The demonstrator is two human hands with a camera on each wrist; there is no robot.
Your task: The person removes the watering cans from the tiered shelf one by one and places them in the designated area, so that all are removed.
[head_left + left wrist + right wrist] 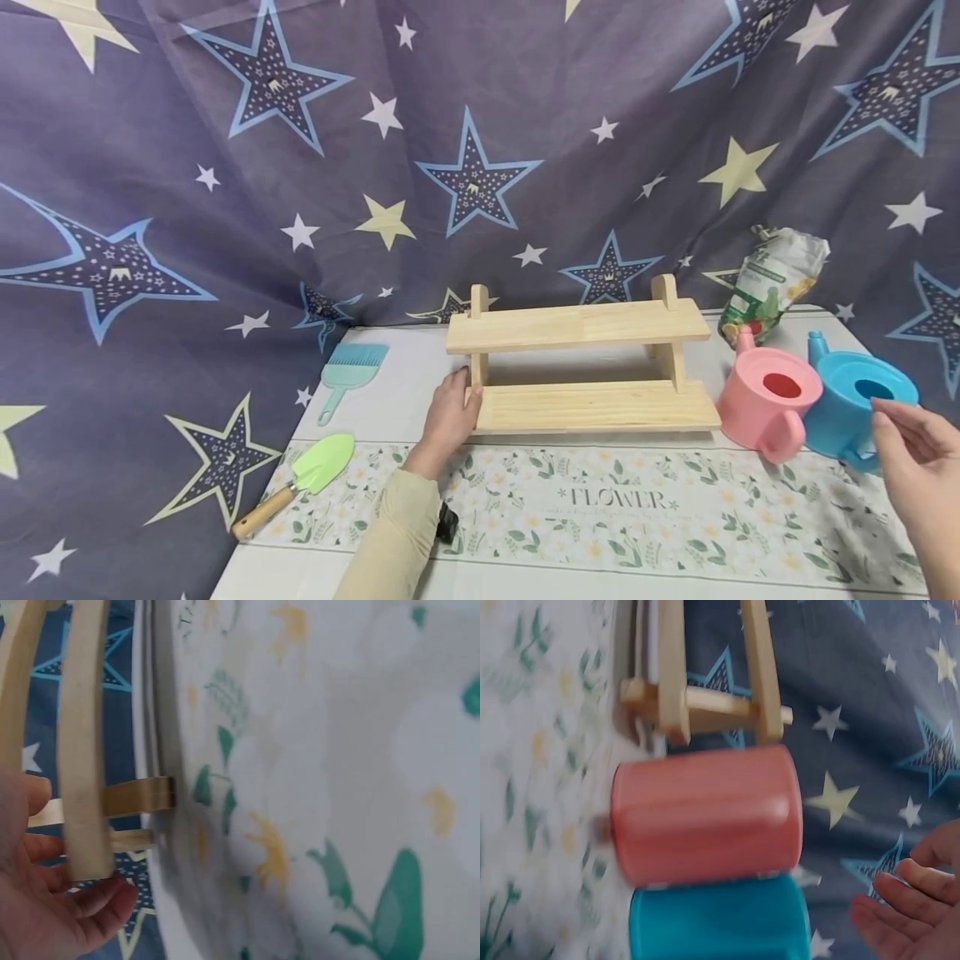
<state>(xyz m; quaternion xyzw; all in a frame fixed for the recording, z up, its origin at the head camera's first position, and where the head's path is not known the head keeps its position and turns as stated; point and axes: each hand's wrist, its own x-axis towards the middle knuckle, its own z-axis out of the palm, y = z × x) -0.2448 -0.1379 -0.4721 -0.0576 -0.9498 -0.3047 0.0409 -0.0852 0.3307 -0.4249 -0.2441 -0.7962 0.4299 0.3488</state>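
Note:
A two-tier wooden shelf point(592, 407) stands toward the back of the table. My left hand point(452, 408) holds its left end, thumb by the lower plank. In the left wrist view, the fingers point(97, 900) curl around the plank's end. At the shelf's right end are a pink watering can point(757, 400) and a blue watering can point(855, 417), side by side. My right hand point(918, 458) hovers by the blue can with loosely bent fingers and nothing in them. The right wrist view shows this hand point(915, 900) apart from both cans.
A light green trowel point(322, 462) with a wooden handle and a teal brush with dustpan point(352, 377) lie at the left. Behind the cans stands a printed bag point(776, 283). A floral runner point(615, 533) crosses the table's front; a starry cloth point(420, 83) hangs behind.

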